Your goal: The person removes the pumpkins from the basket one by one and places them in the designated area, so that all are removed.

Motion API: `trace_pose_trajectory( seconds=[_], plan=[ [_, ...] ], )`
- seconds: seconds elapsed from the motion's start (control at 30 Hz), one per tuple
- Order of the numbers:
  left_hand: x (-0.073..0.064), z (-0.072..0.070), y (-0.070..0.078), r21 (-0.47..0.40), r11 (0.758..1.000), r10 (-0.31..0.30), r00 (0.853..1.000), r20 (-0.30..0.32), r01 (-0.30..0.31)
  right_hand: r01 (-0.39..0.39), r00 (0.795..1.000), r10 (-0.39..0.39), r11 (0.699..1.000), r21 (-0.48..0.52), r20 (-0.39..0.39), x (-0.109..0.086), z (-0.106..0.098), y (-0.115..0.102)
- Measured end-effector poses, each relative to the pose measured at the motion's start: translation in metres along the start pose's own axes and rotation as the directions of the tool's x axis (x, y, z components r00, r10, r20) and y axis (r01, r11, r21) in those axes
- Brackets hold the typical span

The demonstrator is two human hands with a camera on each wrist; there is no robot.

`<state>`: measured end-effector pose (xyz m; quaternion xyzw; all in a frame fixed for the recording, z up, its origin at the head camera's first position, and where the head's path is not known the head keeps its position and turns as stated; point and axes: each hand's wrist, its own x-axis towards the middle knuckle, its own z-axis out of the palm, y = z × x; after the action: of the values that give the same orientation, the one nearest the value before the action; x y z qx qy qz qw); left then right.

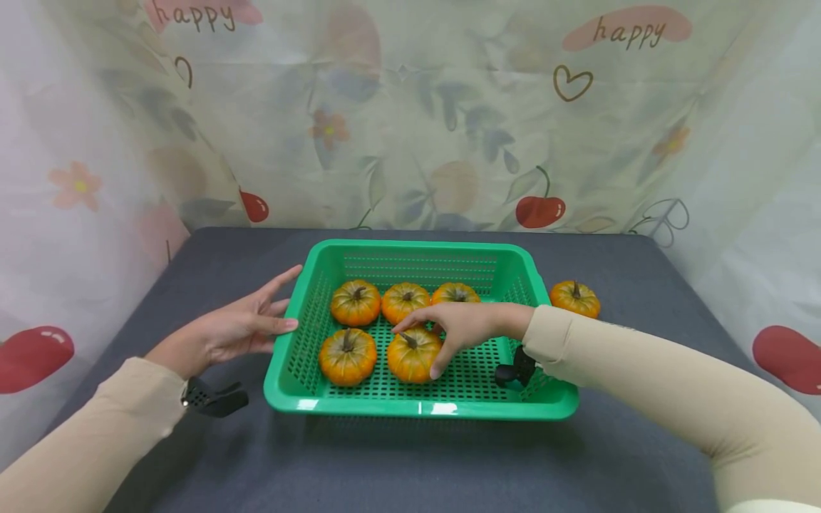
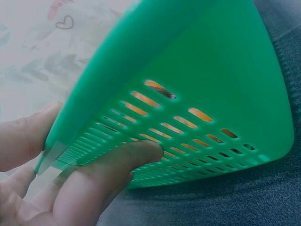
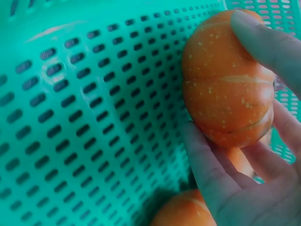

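A green plastic basket (image 1: 420, 408) with slotted walls holds several small orange pumpkins. My right hand (image 1: 473, 325) grips the front-middle pumpkin (image 1: 407, 360) from above. In the right wrist view, the thumb lies on one side of this pumpkin (image 3: 225, 80) and the fingers curl round the other. At the basket's left side, my left hand (image 1: 237, 329) touches the rim and outer wall with its fingers fairly straight. The left wrist view shows a fingertip at the rim and another digit pressed on the slotted wall (image 2: 225, 61).
To the left of the gripped pumpkin sits another pumpkin (image 1: 348, 358). Behind it in a row are a left pumpkin (image 1: 355, 303), a middle one (image 1: 405, 302) and a right one (image 1: 456, 293), partly hidden. One pumpkin (image 1: 574, 298) stands outside, right of the basket, on the dark table (image 1: 410, 463).
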<state>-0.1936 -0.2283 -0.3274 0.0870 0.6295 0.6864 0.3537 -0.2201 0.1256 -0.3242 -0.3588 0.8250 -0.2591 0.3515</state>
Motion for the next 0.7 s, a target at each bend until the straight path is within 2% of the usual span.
trace_pose_trajectory(
  seconds=[0.27,0.53,0.7],
  plan=[
    [0.000,0.000,0.001,0.001,1.000,0.000,1.000,0.001,0.000,0.044,0.997,-0.043,0.999,0.026,-0.059,-0.019,-0.017,-0.003],
    [0.001,-0.001,0.000,0.004,1.000,0.002,1.000,0.009,-0.002,0.081,0.992,-0.072,0.992,0.093,-0.101,-0.038,-0.035,-0.003],
    [0.001,-0.001,0.000,-0.004,1.000,0.003,1.000,0.017,-0.003,0.083,0.985,-0.070,0.994,0.077,-0.157,-0.054,-0.046,-0.003]
  ],
)
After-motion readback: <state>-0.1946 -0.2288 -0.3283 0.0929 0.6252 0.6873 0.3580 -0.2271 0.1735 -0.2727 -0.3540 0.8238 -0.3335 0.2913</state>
